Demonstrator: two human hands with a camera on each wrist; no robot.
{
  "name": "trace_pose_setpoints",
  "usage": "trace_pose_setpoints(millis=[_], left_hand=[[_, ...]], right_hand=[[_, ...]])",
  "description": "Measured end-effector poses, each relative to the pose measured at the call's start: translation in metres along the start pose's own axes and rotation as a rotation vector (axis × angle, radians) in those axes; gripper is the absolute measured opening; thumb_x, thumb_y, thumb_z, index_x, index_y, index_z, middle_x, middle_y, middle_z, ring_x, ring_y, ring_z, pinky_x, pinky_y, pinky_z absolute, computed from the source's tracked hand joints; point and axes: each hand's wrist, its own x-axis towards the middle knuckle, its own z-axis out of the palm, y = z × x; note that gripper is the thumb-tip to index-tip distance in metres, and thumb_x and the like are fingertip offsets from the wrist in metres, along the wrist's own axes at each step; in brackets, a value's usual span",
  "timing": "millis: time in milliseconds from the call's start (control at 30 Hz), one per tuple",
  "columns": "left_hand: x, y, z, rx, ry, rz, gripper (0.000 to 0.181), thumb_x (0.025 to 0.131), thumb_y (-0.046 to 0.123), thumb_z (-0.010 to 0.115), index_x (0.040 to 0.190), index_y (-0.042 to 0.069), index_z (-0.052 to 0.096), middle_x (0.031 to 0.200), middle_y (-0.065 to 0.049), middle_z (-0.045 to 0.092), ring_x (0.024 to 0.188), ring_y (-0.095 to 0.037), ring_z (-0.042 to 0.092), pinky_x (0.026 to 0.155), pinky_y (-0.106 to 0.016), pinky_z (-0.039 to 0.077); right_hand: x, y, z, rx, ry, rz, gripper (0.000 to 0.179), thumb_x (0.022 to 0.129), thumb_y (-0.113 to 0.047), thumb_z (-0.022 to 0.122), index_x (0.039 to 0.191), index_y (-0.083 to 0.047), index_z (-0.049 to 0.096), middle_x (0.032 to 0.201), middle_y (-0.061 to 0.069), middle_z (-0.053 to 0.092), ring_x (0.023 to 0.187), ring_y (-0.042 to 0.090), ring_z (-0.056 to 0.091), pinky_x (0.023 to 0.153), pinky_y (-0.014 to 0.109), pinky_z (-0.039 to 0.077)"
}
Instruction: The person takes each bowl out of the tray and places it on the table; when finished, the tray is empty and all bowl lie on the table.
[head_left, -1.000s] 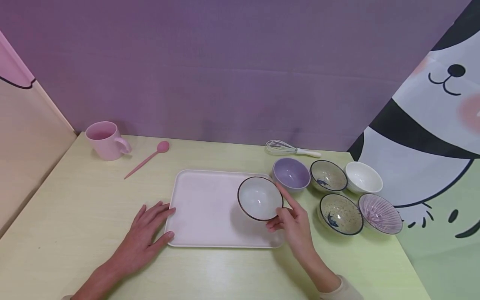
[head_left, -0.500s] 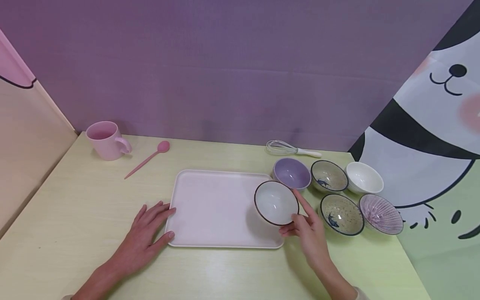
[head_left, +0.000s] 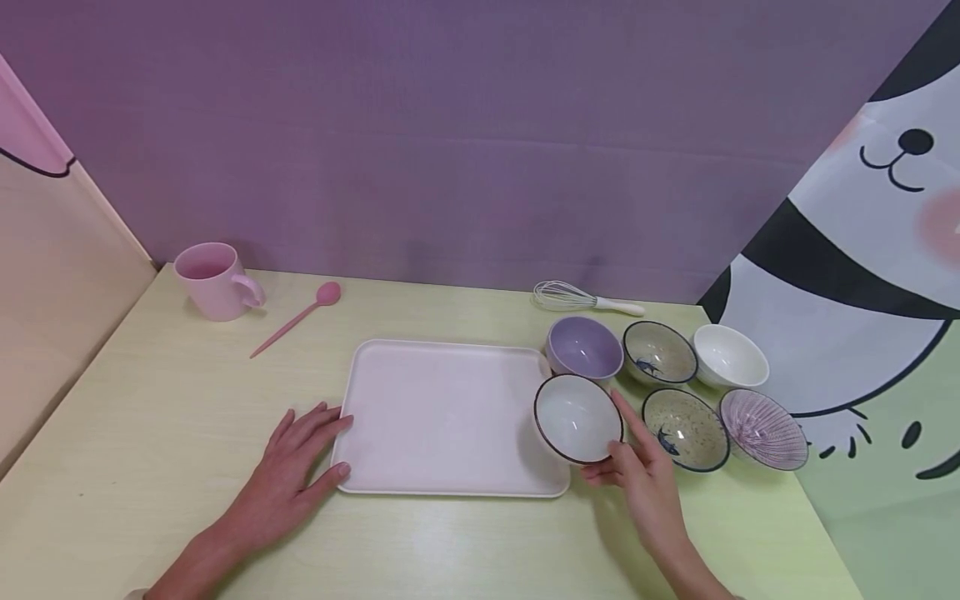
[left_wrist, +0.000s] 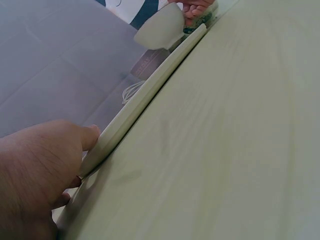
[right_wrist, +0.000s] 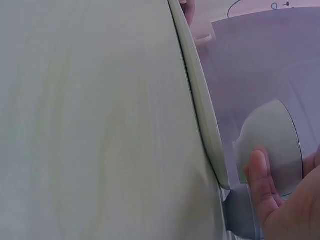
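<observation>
My right hand (head_left: 641, 483) grips a white bowl (head_left: 577, 418) with a dark brown rim, thumb at the rim and fingers along its side and underneath. The bowl is tilted over the right end of a pale pink rectangular tray (head_left: 442, 417); the right wrist view shows it (right_wrist: 272, 135) raised above the tray's edge. At the tray's left side rests my left hand (head_left: 285, 479), its fingers spread and fairly straight, with fingertips and thumb touching the rim. Close by the held bowl stand a purple bowl (head_left: 585, 346) and a speckled bowl with a blue pattern (head_left: 686, 429).
Further right are another speckled bowl (head_left: 660, 352), a white bowl (head_left: 730, 357) and a purple-striped bowl (head_left: 763, 429). A whisk (head_left: 588, 298) lies behind them. At the back left stand a pink mug (head_left: 213, 283) and a pink spoon (head_left: 296, 319). A purple backdrop (head_left: 450, 150) closes the table's back.
The right hand has carried the white bowl rightward and slightly nearer, from over the tray to its right edge. My left hand and the tray have stayed in place.
</observation>
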Motion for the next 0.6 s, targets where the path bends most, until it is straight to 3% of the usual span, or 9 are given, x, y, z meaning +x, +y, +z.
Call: trace_pose_setpoints(millis=[133,600], left_hand=[[0.0,0.0,0.0,-0.003,-0.004,-0.001,0.057,0.102,0.022,0.079,0.155,0.009,0.062,0.159,-0.019,0.059,0.152,-0.046,0.046,0.139,-0.036,0.004],[0.0,0.0,0.0,-0.012,-0.009,-0.008,0.056,0.103,0.022,0.078,0.155,0.008,0.062,0.159,-0.02,0.059,0.152,-0.047,0.047,0.139,-0.037,0.003]], right_hand=[[-0.001,0.003,-0.008,-0.005,0.02,0.032,0.067,0.109,0.008,0.042,0.173,-0.01,0.038,0.102,0.027,0.076,0.068,0.021,0.079,0.066,0.033,0.07],[-0.006,0.012,-0.028,-0.018,0.037,0.002,0.066,0.108,0.01,0.04,0.172,-0.004,0.037,0.091,0.022,0.08,0.069,0.021,0.081,0.066,0.034,0.07]])
